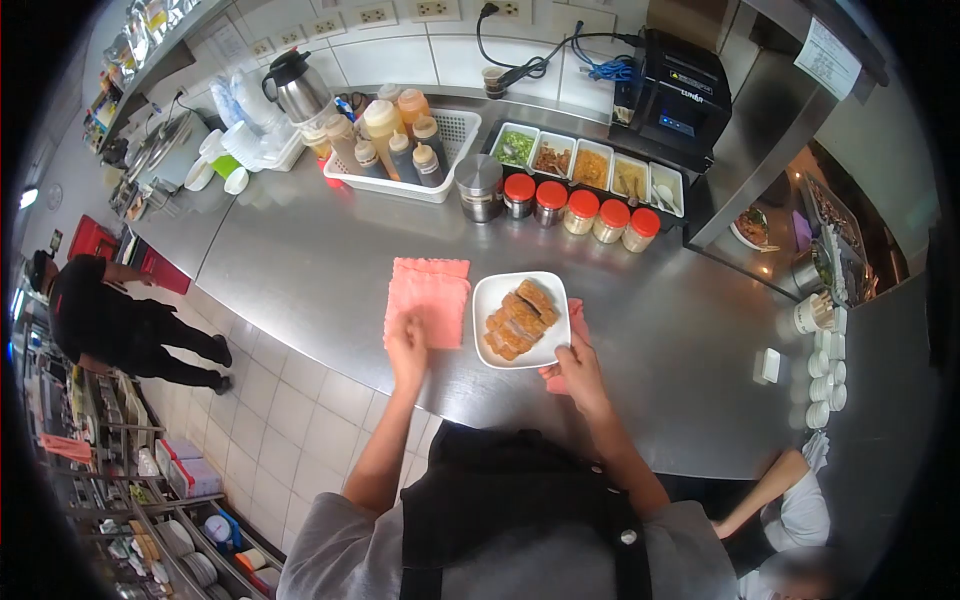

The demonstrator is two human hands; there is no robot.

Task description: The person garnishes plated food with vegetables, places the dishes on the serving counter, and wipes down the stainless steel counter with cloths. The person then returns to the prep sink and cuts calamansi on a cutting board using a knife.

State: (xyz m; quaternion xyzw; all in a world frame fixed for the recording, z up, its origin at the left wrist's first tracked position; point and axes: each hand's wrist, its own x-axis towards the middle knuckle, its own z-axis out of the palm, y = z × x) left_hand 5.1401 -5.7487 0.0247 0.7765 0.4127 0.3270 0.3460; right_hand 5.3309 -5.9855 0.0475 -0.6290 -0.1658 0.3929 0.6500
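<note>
A square white plate point(484, 318) holds sliced, browned, breaded meat point(520, 322). My right hand point(578, 372) grips the plate's lower right corner, the thumb on the rim. Pink cloth point(580, 318) shows beside and under that hand, partly hidden by the plate. To the left of the plate lies a folded pink cloth point(430, 285) on the steel counter point(330, 260). My left hand point(407, 345) is over this cloth's lower left part, its fingers smeared by motion.
Red-lidded jars point(582, 212), a tray of garnish tubs point(592, 165) and a white basket of squeeze bottles point(455, 150) line the back. A black printer point(675, 95) stands behind. One person point(110, 310) stands left; another person's arm point(765, 490) shows lower right.
</note>
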